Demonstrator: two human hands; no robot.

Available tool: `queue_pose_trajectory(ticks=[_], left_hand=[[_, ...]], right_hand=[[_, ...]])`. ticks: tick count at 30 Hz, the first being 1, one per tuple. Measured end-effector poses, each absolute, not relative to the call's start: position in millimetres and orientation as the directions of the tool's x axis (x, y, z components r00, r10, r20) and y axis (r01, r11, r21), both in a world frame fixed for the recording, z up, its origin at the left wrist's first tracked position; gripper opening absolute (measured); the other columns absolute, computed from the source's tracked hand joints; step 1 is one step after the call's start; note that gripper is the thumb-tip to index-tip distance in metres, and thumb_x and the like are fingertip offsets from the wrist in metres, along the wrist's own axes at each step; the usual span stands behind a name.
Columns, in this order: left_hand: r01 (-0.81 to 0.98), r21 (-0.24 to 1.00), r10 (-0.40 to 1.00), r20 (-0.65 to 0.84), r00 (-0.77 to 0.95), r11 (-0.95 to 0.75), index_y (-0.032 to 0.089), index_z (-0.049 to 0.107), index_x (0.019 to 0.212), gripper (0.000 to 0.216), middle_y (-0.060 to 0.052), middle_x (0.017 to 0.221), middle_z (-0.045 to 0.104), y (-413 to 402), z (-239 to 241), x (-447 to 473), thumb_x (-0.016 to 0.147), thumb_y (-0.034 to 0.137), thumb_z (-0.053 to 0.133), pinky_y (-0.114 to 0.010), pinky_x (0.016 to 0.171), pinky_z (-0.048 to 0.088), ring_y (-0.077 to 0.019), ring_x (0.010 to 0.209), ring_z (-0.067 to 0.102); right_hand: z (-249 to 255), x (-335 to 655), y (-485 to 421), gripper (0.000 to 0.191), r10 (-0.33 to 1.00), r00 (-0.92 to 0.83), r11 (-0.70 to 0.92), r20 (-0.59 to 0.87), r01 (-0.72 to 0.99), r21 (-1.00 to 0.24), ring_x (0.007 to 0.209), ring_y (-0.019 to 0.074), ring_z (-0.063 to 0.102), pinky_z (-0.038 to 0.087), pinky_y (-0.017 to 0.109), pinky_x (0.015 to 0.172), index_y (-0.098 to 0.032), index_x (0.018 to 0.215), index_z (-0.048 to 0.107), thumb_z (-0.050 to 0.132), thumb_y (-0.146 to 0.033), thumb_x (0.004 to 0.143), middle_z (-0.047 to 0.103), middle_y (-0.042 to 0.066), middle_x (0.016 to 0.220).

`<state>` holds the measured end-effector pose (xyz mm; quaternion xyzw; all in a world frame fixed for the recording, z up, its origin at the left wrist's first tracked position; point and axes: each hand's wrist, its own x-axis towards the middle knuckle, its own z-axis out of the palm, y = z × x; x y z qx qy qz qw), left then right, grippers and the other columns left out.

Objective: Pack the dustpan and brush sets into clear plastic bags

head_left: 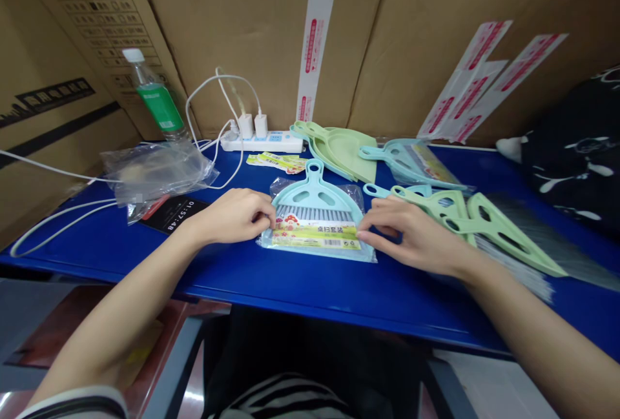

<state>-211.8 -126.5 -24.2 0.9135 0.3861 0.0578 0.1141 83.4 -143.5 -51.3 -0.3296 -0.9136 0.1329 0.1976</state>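
A light-blue dustpan and brush set [314, 196] lies flat on the blue table, its handle pointing away from me. It sits in a clear plastic bag, and a printed yellow-green label [317, 233] crosses its front over the grey bristles. My left hand [242, 214] has curled fingers pinching the bag's left edge beside the label. At the opposite edge, the thumb and forefinger of my right hand [411, 232] close on the bag near the label's right end. Close to my right hand lie blue and green brushes [508, 232] with grey bristles.
Behind the set are stacked green dustpans [341, 148] and a bagged blue dustpan [411, 161]. Loose labels [278, 162] lie before a white power strip [271, 141]. To the left are plastic bags [159, 170], a phone [174, 214], cables and a bottle [159, 99]. Cardboard walls enclose the back.
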Motion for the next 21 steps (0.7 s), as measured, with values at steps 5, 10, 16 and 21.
queue_pose_trajectory(ticks=[5, 10, 16, 21], left_hand=[[0.654, 0.229, 0.680, 0.053, 0.731, -0.721, 0.020, 0.071, 0.076, 0.031, 0.002, 0.077, 0.069, -127.8, -25.8, -210.9, 0.075, 0.013, 0.040, -0.022, 0.059, 0.039, -0.0104, 0.062, 0.058], [0.642, 0.235, 0.670, 0.058, 0.741, -0.730, 0.020, 0.070, 0.076, 0.031, 0.001, 0.079, 0.070, -126.4, -28.1, -212.1, 0.075, 0.014, 0.040, -0.023, 0.061, 0.040, -0.0116, 0.067, 0.061], [0.653, 0.242, 0.679, 0.034, 0.733, -0.717, 0.021, 0.071, 0.079, 0.032, 0.001, 0.081, 0.070, -127.0, -27.7, -211.9, 0.074, 0.014, 0.040, -0.023, 0.060, 0.039, -0.0113, 0.066, 0.060], [0.650, 0.218, 0.673, 0.043, 0.738, -0.728, 0.020, 0.069, 0.075, 0.030, 0.001, 0.079, 0.070, -126.8, -28.0, -211.2, 0.074, 0.014, 0.040, -0.023, 0.062, 0.039, -0.0124, 0.069, 0.061]], right_hand=[[-55.5, 80.8, -143.2, 0.033, 0.594, -0.744, 0.796, 0.307, 0.488, -0.357, 0.064, 0.0173, 0.050, 0.037, 0.033, 0.066, -0.017, 0.098, 0.071, 0.044, -0.037, 0.097, 0.066, 0.005, 0.071], [-57.0, 80.9, -143.2, 0.032, 0.596, -0.746, 0.793, 0.298, 0.485, -0.369, 0.064, 0.0179, 0.050, 0.036, 0.034, 0.067, -0.019, 0.102, 0.073, 0.045, -0.036, 0.097, 0.068, 0.005, 0.072], [-56.0, 80.3, -142.9, 0.032, 0.605, -0.744, 0.784, 0.285, 0.494, -0.375, 0.063, 0.0182, 0.049, 0.036, 0.034, 0.065, -0.021, 0.102, 0.074, 0.045, -0.035, 0.097, 0.068, 0.005, 0.070], [-54.9, 79.2, -142.4, 0.032, 0.600, -0.751, 0.787, 0.276, 0.495, -0.368, 0.059, 0.0168, 0.047, 0.036, 0.034, 0.066, -0.022, 0.102, 0.074, 0.045, -0.035, 0.097, 0.068, 0.004, 0.068]])
